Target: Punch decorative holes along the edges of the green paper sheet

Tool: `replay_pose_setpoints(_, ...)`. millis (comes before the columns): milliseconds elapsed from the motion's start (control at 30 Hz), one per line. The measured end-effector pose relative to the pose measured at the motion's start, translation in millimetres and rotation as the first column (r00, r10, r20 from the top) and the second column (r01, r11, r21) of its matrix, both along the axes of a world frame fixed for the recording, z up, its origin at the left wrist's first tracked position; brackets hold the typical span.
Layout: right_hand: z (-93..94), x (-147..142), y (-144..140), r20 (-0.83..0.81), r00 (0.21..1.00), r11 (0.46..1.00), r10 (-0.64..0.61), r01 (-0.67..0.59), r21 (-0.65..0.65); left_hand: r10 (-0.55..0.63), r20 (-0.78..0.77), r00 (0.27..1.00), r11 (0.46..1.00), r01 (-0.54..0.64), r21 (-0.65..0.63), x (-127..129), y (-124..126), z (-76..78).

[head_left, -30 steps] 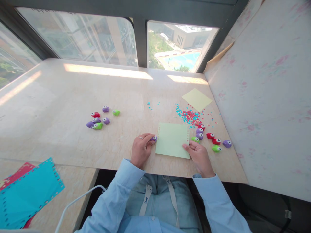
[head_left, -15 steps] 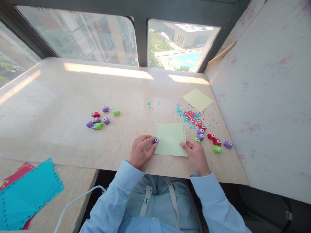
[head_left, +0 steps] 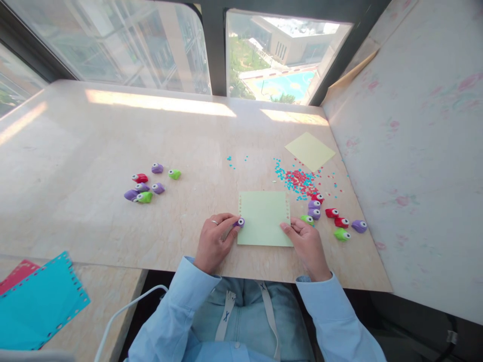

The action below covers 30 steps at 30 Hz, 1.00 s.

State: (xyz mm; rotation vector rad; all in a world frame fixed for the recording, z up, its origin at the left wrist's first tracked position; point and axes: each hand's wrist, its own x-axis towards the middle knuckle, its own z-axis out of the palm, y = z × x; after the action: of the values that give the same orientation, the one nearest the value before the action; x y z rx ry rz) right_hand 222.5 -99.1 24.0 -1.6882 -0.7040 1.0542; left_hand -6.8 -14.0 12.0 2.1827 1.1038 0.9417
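Left hand (head_left: 213, 242): we pinch a purple punch (head_left: 239, 222) at the green sheet's left edge.
Right hand (head_left: 307, 244): our fingers press flat on the sheet's right edge, holding nothing.
Sheet (head_left: 264, 218): flat on the table (head_left: 94, 216), near edge, between our hands.
Punches (head_left: 334, 217): loose cluster just right of the sheet.
Confetti (head_left: 298, 179): scattered beyond the sheet.

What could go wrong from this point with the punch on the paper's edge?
The left hand pinches a small purple punch at the green sheet's left edge; only the right hand's fingertips pin the sheet, so it might skew. The loose confetti nearby could get swept about.
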Motion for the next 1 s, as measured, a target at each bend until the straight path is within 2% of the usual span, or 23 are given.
replay_pose_setpoints(233, -6.3, 2.3, -4.2, 0.068, 0.997, 1.000, 0.025, -0.025, -0.009, 0.013, -0.019, 1.000, 1.000, -0.012, 0.026, 1.8, 0.0, 1.3)
replay_pose_setpoints(633, -5.1, 1.0, -5.6, 0.104, 0.995, 1.000, 0.000, 0.002, -0.017, -0.031, 0.010, 0.999, 0.999, 0.032, -0.023, -1.9, -0.4, 5.3)
replay_pose_setpoints(1000, -4.8, 0.7, -6.4, 0.077, 0.996, 0.998, -0.039, 0.042, -0.037, -0.025, 0.014, 1.000, 1.000, 0.025, -0.012, -1.0, -0.2, 5.2)
